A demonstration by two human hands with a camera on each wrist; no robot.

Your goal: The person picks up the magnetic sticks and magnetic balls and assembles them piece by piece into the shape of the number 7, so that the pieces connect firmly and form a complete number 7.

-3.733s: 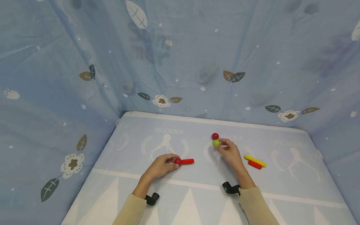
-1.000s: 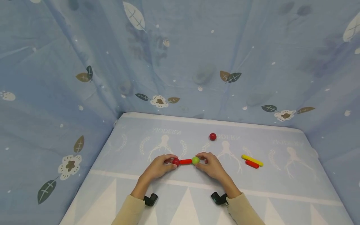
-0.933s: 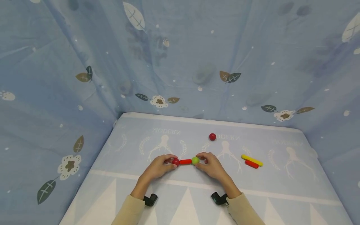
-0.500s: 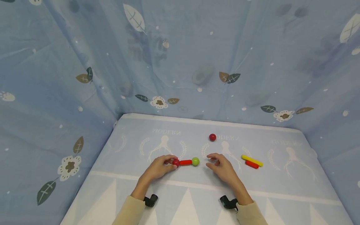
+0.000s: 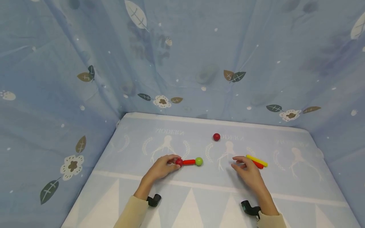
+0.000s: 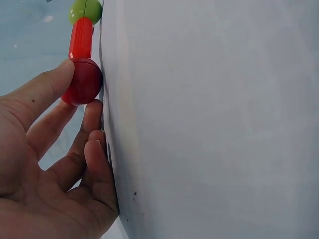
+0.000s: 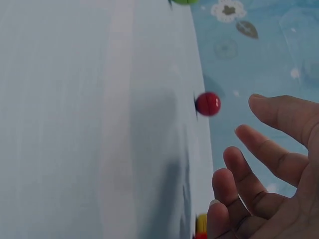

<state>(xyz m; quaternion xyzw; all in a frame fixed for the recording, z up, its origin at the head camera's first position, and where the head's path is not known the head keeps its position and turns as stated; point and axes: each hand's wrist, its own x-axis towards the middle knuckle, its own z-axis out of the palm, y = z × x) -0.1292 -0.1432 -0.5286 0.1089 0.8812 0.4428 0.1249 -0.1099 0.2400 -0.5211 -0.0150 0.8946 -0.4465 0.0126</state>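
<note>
My left hand (image 5: 162, 167) pinches a dark red ball (image 6: 85, 82) between thumb and fingers. A short red rod (image 5: 189, 162) runs from that ball to a light green ball (image 5: 199, 161), the three in one line on the table. My right hand (image 5: 248, 172) holds nothing; its fingers are relaxed, with the thumb apart from the forefinger. It hovers just left of a yellow rod (image 5: 257, 160) and a second red rod (image 5: 258, 164), partly covering the red one. In the right wrist view both rods peek out below the fingers.
Another dark red ball (image 5: 216, 136) lies farther back on the table. The pale patterned tablecloth (image 5: 211, 202) ends at a blue curtain (image 5: 182, 57) with leaf and flower prints behind and at the sides. A black wrist device (image 5: 250, 208) sits beside the right sleeve.
The right hand brought the green ball to the red rod's free end, released it, then moved right toward the loose rods. The left hand kept its grip on the red ball.
</note>
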